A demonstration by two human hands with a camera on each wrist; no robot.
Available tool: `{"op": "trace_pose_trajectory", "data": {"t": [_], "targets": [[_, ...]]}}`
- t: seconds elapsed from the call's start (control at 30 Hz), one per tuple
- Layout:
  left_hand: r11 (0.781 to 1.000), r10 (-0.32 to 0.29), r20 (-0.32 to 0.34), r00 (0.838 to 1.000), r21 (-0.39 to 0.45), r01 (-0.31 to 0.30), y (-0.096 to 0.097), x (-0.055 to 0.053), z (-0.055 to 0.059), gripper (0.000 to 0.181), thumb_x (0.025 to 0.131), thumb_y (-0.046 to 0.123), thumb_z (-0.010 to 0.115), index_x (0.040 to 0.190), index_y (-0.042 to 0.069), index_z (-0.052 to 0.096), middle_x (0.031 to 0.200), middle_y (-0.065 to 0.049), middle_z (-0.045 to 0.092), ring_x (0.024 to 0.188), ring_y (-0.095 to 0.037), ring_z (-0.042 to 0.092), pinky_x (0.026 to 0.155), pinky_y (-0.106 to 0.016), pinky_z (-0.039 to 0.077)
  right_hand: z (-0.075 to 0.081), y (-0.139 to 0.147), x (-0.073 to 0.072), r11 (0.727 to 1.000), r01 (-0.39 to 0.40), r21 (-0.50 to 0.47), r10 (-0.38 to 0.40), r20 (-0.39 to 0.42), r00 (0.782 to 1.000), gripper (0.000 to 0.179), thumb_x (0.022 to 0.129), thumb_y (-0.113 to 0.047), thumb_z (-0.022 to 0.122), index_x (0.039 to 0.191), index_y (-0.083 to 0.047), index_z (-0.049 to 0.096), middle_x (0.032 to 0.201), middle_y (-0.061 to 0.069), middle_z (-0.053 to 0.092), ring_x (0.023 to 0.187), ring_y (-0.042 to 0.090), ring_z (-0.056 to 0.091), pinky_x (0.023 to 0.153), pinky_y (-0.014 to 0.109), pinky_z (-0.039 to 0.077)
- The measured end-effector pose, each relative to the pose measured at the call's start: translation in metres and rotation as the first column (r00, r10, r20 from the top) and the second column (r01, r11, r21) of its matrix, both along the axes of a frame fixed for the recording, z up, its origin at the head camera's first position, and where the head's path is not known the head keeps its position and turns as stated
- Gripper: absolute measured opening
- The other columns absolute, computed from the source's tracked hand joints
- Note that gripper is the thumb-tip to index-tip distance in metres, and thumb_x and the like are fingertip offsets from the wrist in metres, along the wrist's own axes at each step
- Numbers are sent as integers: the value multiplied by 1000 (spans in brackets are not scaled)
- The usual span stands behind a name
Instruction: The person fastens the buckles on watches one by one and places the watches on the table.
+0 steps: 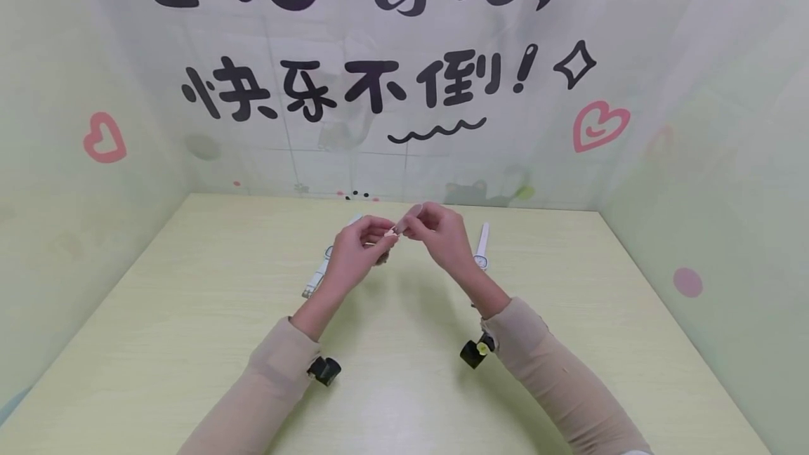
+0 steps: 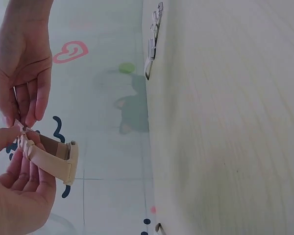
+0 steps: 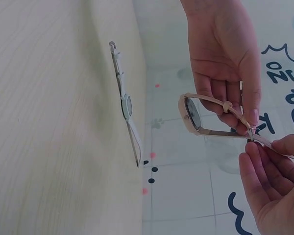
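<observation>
Both hands are raised above the far part of the table around a wristwatch (image 3: 192, 117) with a pale pink-beige strap. Its strap bends into a loop, with the case at the far end from the fingertips. My left hand (image 1: 359, 250) grips the strap close to the metal buckle (image 3: 250, 133). My right hand (image 1: 445, 234) pinches the strap's end (image 3: 265, 142) beside that buckle. In the left wrist view the watch case (image 2: 72, 161) hangs out past the left fingers, and the strap's beige outer side shows.
A white watch (image 3: 128, 106) lies stretched out on the table (image 1: 392, 378) left of the hands, partly hidden by the left hand in the head view. A second white watch (image 1: 482, 258) lies to the right, behind the right wrist. Printed wall sheets (image 1: 404, 167) rise behind the table.
</observation>
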State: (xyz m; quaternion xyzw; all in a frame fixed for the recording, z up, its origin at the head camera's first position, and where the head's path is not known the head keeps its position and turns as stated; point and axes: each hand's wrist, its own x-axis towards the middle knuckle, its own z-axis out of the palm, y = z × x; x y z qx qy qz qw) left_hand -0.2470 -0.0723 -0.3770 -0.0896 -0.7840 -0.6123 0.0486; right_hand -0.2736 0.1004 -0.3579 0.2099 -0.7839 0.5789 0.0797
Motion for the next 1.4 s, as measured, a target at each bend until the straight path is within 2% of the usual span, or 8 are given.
{"op": "trace_pose_trajectory", "data": {"t": [0.1, 0.3, 0.47, 0.67, 0.73, 1.2, 1.4], "targets": [[999, -12, 24, 1000, 44, 10, -1, 0, 0, 25, 97, 20, 66, 117, 5, 64, 109, -20, 71, 80, -11, 67, 71, -29, 61, 0, 0, 0, 1000, 0, 2, 0, -7, 1000, 15, 96, -13, 66, 91, 1, 68, 93, 18, 73, 82, 17, 72, 79, 27, 62], [999, 15, 7, 1000, 47, -15, -1, -1, 0, 23, 98, 20, 63, 115, 4, 65, 106, -17, 72, 82, -10, 68, 71, -30, 62, -1, 0, 0, 1000, -2, 5, 2, -16, 1000, 14, 96, -13, 66, 91, 0, 68, 94, 17, 73, 84, 21, 73, 79, 27, 62], [997, 47, 9, 999, 53, -47, 1, -1, 0, 21, 97, 18, 65, 111, 3, 65, 103, -17, 73, 85, -17, 70, 68, -25, 59, 0, -1, 1, 1000, 6, 10, -5, -18, 1000, 14, 96, -12, 66, 91, 1, 68, 93, 17, 73, 83, 20, 72, 78, 26, 62], [996, 62, 29, 998, 66, -64, 3, -1, 2, 19, 96, 19, 66, 109, 4, 66, 102, -17, 74, 92, -34, 70, 67, -25, 57, 0, -2, 1, 1000, 10, 18, -9, -24, 1000, 13, 96, -12, 66, 91, 0, 68, 93, 16, 73, 84, 20, 72, 79, 26, 62], [996, 66, 30, 997, 63, -67, 3, -1, 2, 19, 96, 19, 66, 109, 4, 66, 102, -17, 73, 93, -36, 69, 67, -25, 57, -1, -1, 1, 1000, 10, 24, -9, -31, 999, 13, 96, -12, 66, 91, -1, 68, 93, 15, 73, 84, 21, 71, 79, 26, 62], [995, 92, 12, 996, 37, -92, 7, -3, 3, 17, 93, 17, 70, 105, 5, 68, 97, -15, 75, 79, -15, 68, 64, -24, 57, 0, 0, 3, 997, 28, 74, -23, -60, 998, 13, 96, -14, 66, 93, -2, 70, 93, 14, 73, 84, 20, 72, 78, 26, 62], [995, 85, 35, 996, 47, -87, 7, -3, 1, 16, 93, 17, 70, 104, 5, 68, 96, -15, 74, 75, -15, 67, 63, -26, 59, -1, 0, 3, 997, 28, 73, -24, -55, 998, 13, 96, -13, 66, 93, -1, 70, 93, 14, 74, 83, 21, 72, 77, 25, 62]]}}
